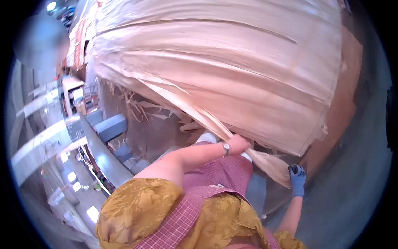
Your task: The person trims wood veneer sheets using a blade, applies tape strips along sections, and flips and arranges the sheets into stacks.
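Mid-frame, the left hand (238, 145) clenches a twisted strip (268, 164); lower right, the gloved right hand (297, 179) curls by its end, grip unclear.

Open room outside the right grip (297, 179), layered sheets (232, 74) blocking ahead.

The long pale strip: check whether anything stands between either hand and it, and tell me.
Nothing visible stands in the way. The bare left hand is closed around the long pale strip, and the gloved right hand is right at its lower end; whether that hand grips it, I can't tell.
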The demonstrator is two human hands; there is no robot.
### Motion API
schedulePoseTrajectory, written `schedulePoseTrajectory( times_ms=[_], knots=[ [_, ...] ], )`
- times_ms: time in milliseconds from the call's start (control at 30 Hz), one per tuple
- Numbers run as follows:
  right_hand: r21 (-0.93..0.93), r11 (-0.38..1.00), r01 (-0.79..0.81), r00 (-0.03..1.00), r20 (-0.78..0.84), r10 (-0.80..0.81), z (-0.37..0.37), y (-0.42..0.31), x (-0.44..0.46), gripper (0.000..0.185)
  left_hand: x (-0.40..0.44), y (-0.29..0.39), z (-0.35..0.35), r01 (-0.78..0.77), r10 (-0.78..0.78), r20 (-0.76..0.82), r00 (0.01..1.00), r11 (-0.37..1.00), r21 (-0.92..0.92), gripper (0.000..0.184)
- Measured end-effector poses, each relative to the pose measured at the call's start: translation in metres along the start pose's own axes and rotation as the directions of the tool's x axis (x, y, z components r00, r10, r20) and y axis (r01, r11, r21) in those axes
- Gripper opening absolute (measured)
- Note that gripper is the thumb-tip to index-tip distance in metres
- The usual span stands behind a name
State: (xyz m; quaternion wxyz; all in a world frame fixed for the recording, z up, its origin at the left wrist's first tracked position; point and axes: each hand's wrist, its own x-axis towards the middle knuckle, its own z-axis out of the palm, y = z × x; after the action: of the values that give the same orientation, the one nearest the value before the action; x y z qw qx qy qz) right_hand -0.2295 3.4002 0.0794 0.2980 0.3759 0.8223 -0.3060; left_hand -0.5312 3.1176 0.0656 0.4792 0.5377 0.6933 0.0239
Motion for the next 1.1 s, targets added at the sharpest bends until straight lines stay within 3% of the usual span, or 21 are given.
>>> schedulePoseTrajectory(
  times_ms=[33, 133, 200, 267, 333, 400, 433, 500, 567, 633, 700, 733, 767, 867, 933, 967, 1033, 1067, 1100],
  knots=[
    [0.064, 0.996, 0.064, 0.991, -0.123, -0.056, -0.003, -0.014, 0.002, 0.045, -0.010, 0.009, 0.003, -0.014, 0.014, 0.007, 1.000, 1.000, -0.027, 0.011],
    [0.575, 0.799, 0.178, 0.982, -0.158, -0.105, -0.018, -0.097, -0.003, 0.052, -0.030, 0.026, -0.003, -0.034, 0.033, -0.011, 0.999, 0.991, -0.131, 0.015],
    [0.581, 0.777, 0.243, 0.961, -0.037, -0.273, -0.039, -0.187, -0.033, 0.057, -0.041, 0.027, -0.022, -0.059, 0.048, -0.068, 0.997, 0.982, -0.177, 0.016],
    [0.407, 0.852, 0.330, 0.922, 0.055, -0.383, -0.041, -0.238, -0.065, 0.056, -0.067, 0.030, -0.052, -0.092, 0.066, -0.144, 0.987, 0.979, -0.184, 0.016],
    [0.274, 0.931, 0.243, 0.922, 0.232, -0.309, -0.055, -0.277, -0.090, 0.049, -0.091, 0.023, -0.071, -0.160, 0.140, -0.122, 0.983, 0.971, -0.175, 0.029],
    [0.527, 0.827, 0.195, 0.922, 0.189, -0.337, -0.041, -0.278, -0.103, 0.041, -0.137, 0.007, -0.096, -0.255, 0.248, -0.075, 0.966, 0.961, -0.105, 0.036],
    [0.509, 0.849, 0.145, 0.907, 0.275, -0.320, -0.051, -0.294, -0.110, 0.040, -0.156, -0.006, -0.096, -0.236, 0.228, -0.082, 0.970, 0.966, -0.105, 0.044],
    [0.443, 0.872, 0.208, 0.863, 0.336, -0.377, -0.062, -0.315, -0.112, 0.040, -0.190, -0.039, -0.084, -0.189, 0.180, -0.090, 0.980, 0.976, -0.111, 0.062],
    [0.401, 0.885, 0.235, 0.826, 0.397, -0.399, -0.069, -0.343, -0.114, 0.040, -0.229, -0.065, -0.073, -0.049, 0.048, -0.023, 0.999, 0.995, -0.083, 0.048],
    [0.278, 0.862, 0.424, 0.766, 0.398, -0.505, -0.064, -0.372, -0.098, 0.042, -0.280, -0.074, -0.061, 0.054, -0.069, -0.083, 0.994, 0.984, -0.171, 0.036],
    [0.197, 0.792, 0.578, 0.689, 0.402, -0.603, -0.057, -0.409, -0.091, 0.045, -0.325, -0.083, -0.032, 0.116, -0.187, -0.249, 0.950, 0.955, -0.274, 0.031],
    [0.196, 0.727, 0.658, 0.643, 0.355, -0.678, -0.053, -0.433, -0.084, 0.045, -0.357, -0.085, -0.027, 0.243, -0.303, -0.206, 0.931, 0.932, -0.269, 0.026],
    [0.196, 0.661, 0.725, 0.594, 0.310, -0.743, -0.044, -0.454, -0.078, 0.045, -0.383, -0.092, -0.006, 0.282, -0.381, -0.288, 0.879, 0.900, -0.331, 0.022],
    [0.222, 0.556, 0.801, 0.522, 0.197, -0.830, -0.029, -0.520, -0.072, 0.042, -0.463, -0.099, 0.041, 0.450, -0.651, -0.266, 0.711, 0.712, -0.539, 0.025],
    [0.161, 0.523, 0.837, 0.509, 0.122, -0.852, -0.021, -0.563, -0.070, 0.038, -0.520, -0.095, 0.055, 0.432, -0.767, -0.189, 0.613, 0.526, -0.732, 0.031],
    [0.093, 0.440, 0.893, 0.438, 0.042, -0.898, -0.014, -0.586, -0.068, 0.032, -0.548, -0.101, 0.068, 0.438, -0.804, -0.136, 0.579, 0.448, -0.779, 0.034],
    [0.172, 0.582, 0.795, 0.590, 0.005, -0.807, 0.010, -0.615, -0.055, 0.028, -0.602, -0.105, 0.092, 0.077, -0.858, -0.258, 0.443, 0.323, -0.943, 0.034],
    [0.217, 0.643, 0.734, 0.660, -0.007, -0.751, 0.024, -0.632, -0.049, 0.025, -0.626, -0.117, 0.110, 0.007, -0.897, -0.192, 0.397, 0.212, -0.977, 0.031],
    [0.171, 0.642, 0.747, 0.652, 0.003, -0.759, 0.034, -0.652, -0.044, 0.019, -0.652, -0.124, 0.111, -0.132, -0.912, -0.157, 0.380, 0.114, -0.985, 0.026]
  ],
)
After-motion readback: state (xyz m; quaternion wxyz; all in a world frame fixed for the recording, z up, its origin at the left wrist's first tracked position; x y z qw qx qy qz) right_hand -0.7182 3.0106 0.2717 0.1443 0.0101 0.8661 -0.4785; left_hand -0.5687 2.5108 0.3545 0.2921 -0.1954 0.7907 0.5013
